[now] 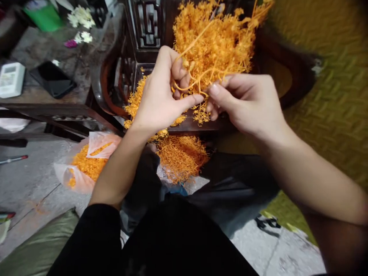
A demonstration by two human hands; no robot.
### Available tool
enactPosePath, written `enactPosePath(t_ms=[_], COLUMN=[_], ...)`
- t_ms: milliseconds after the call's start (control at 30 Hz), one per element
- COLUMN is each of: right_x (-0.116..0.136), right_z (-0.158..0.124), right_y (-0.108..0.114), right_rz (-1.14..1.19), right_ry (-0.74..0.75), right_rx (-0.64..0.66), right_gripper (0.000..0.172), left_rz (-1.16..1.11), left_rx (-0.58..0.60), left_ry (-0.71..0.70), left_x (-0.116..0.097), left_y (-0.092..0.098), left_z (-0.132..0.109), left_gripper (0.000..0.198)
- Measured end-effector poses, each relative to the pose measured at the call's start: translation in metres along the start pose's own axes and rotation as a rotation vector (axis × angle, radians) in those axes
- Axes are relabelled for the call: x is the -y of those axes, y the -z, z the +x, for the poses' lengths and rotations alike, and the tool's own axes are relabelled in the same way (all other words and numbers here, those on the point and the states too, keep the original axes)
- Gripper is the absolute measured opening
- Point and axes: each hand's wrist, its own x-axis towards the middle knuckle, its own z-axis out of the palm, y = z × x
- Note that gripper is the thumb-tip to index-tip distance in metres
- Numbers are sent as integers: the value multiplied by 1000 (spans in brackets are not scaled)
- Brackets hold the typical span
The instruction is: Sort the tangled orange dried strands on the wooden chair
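Note:
A big tangle of orange fuzzy plastic sprigs [218, 38] lies on a dark carved wooden chair [143, 27] in front of me. My left hand [161, 96] is closed in a pinch on thin orange stems at the tangle's lower edge. My right hand [244, 101] faces it, fingers curled and pinching the same stems from the right. More orange sprigs [181, 155] are heaped below on my lap, and some lie along the chair's seat edge [135, 99].
A clear plastic bag with orange pieces [86, 165] lies on the grey floor at left. A table at upper left holds a black phone [53, 78], a white device [11, 78] and white flowers [82, 17]. A yellow woven surface [330, 76] fills the right.

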Motion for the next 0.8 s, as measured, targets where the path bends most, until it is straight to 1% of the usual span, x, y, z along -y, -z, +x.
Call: enactPosePath(t_ms=[33, 67, 100, 133, 167, 200, 233, 267, 300, 333, 400, 467, 500, 533, 600, 633, 700, 733, 800], right_x=[-17, -35, -54, -73, -89, -102, -110, -114, -114, -109, -90, -68, -59, -52, -46, -48, -55, -59, -64], right_z=[-9, -18, -26, -33, -39, -42, -44, -44, -43, -41, -34, -29, -27, -27, -28, -30, -34, -37, -42], right_y=[5, 7, 7, 5, 1, -2, -3, -3, -1, 4, 14, 18, 16, 12, 0, -6, -14, -15, -11], right_rz=[-25, -75, -147, -256, -391, -521, -639, -714, -726, -664, -352, 2, 105, 160, 200, 205, 187, 165, 119], right_ry=[-64, -149, -243, -323, -370, -406, -440, -457, -453, -427, -301, -141, -76, -24, 2, -18, -88, -112, -116], right_rx=[50, 146, 296, 445, 540, 596, 615, 606, 577, 548, 521, 504, 485, 446, 331, 263, 107, 26, -102], right_gripper=[40, 39, 39, 37, 31, 27, 28, 34, 41, 45, 50, 54, 55, 54, 43, 38, 35, 36, 38], left_rz=[-45, -94, -157, -222, -291, -354, -409, -457, -497, -528, -583, -639, -657, -672, -674, -644, -521, -435, -275], left_rx=[27, 44, 37, 21, 22, 38, 60, 82, 110, 143, 214, 262, 271, 274, 266, 256, 241, 256, 345], left_ry=[-34, -57, -55, -22, 29, 92, 164, 232, 295, 352, 423, 428, 415, 397, 364, 355, 358, 372, 411], left_x=[1, 2, 5, 8, 10, 11, 11, 9, 6, 3, -5, -10, -11, -11, -8, -7, -2, 0, 5], left_y=[0, -1, -2, -3, -5, -7, -11, -15, -19, -23, -32, -40, -43, -45, -47, -47, -47, -47, -49], left_z=[1, 3, 6, 8, 10, 11, 12, 11, 9, 7, 3, 2, 3, 4, 7, 9, 9, 8, 5], left_gripper=[49, 48, 50, 54, 59, 62, 62, 59, 55, 50, 40, 32, 30, 30, 39, 47, 63, 68, 71])
